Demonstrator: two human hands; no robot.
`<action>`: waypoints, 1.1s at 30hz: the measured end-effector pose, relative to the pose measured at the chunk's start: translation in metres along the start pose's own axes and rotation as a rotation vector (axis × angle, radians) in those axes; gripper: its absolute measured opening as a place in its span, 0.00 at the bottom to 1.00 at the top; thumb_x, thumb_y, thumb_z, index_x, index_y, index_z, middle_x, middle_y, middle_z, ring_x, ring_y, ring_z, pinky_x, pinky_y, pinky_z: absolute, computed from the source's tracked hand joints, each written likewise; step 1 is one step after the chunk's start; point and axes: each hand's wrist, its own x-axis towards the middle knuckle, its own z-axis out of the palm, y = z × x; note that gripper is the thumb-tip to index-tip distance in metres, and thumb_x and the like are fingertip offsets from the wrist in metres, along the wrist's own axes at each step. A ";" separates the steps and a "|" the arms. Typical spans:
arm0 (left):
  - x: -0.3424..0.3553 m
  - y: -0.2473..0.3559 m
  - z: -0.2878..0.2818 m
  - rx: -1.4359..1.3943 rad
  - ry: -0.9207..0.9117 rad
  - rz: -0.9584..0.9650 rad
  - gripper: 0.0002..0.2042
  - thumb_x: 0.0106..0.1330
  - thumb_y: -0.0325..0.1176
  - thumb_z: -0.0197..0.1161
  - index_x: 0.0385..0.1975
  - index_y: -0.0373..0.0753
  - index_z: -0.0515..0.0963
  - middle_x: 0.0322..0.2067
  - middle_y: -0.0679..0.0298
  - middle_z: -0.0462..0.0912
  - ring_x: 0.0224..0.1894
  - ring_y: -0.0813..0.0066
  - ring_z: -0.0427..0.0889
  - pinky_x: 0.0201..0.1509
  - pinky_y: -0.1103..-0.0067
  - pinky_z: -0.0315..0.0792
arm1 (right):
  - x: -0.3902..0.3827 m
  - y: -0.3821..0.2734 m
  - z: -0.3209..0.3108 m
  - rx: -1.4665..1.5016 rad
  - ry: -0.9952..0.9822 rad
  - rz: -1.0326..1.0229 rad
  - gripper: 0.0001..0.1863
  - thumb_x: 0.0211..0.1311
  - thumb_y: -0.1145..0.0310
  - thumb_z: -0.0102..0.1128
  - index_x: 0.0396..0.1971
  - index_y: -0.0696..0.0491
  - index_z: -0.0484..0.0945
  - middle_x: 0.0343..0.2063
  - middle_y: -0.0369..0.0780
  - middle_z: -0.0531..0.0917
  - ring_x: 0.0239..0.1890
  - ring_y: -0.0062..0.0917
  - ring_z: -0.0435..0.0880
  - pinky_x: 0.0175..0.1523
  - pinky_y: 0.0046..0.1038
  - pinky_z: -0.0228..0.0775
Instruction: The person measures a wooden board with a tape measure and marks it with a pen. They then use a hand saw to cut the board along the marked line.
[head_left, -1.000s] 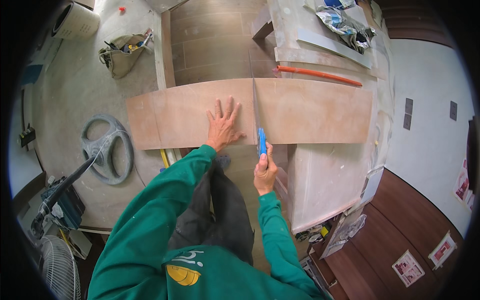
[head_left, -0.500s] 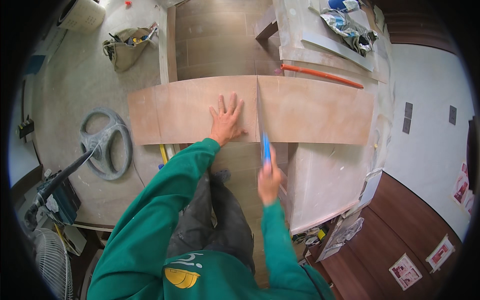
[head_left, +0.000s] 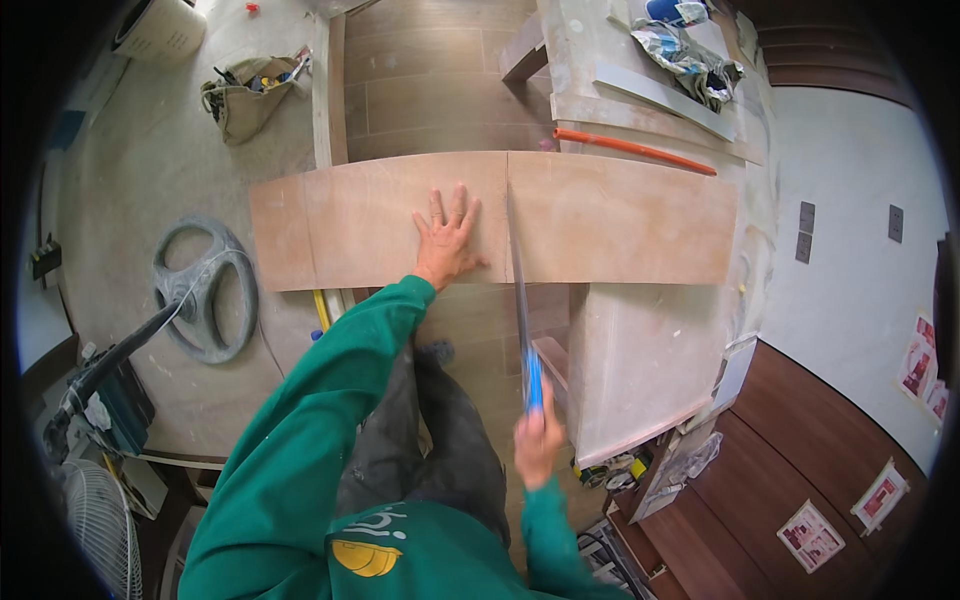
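Note:
A long plywood board [head_left: 610, 225] lies crosswise in front of me, bridging a gap between two work surfaces. Flat on its left part rests my left hand [head_left: 447, 238], fingers spread, just left of a thin dark line running across the board. My right hand [head_left: 538, 438] is wrapped round the blue handle of a hand saw [head_left: 523, 325], below the board's near edge. The saw's narrow blade reaches up from the handle and meets the board along that line. Motion blurs the right fingers slightly.
Left on the dusty surface are a grey steering-wheel-shaped base [head_left: 205, 290] with a pole, and a canvas tool bag [head_left: 248, 100]. An orange tube [head_left: 635, 150] lies beyond the board at right. A fan [head_left: 100, 530] stands lower left; a pale cabinet panel [head_left: 645, 370] stands right.
My right hand has pulled the saw back toward me, so more of the blade shows below the board's near edge. My left hand still presses the same spot on the board.

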 end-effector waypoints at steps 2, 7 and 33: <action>0.003 0.005 0.001 -0.014 -0.009 0.020 0.56 0.47 0.61 0.75 0.76 0.48 0.54 0.79 0.56 0.40 0.76 0.32 0.41 0.65 0.29 0.51 | 0.093 0.023 0.033 0.023 -0.009 -0.030 0.33 0.75 0.43 0.42 0.68 0.51 0.70 0.25 0.37 0.79 0.22 0.19 0.71 0.28 0.27 0.66; 0.007 0.003 0.007 -0.022 0.032 0.043 0.56 0.46 0.61 0.75 0.76 0.49 0.54 0.79 0.57 0.40 0.76 0.31 0.41 0.64 0.28 0.51 | 0.177 0.016 0.069 -0.037 0.073 -0.187 0.29 0.77 0.49 0.45 0.69 0.50 0.69 0.29 0.36 0.72 0.27 0.20 0.70 0.32 0.25 0.62; 0.001 -0.001 -0.001 -0.067 -0.005 -0.001 0.57 0.42 0.57 0.79 0.75 0.51 0.55 0.78 0.58 0.43 0.76 0.33 0.43 0.66 0.28 0.50 | -0.019 0.023 -0.009 -0.013 0.015 0.021 0.32 0.72 0.50 0.43 0.69 0.53 0.69 0.20 0.31 0.73 0.18 0.13 0.66 0.24 0.22 0.61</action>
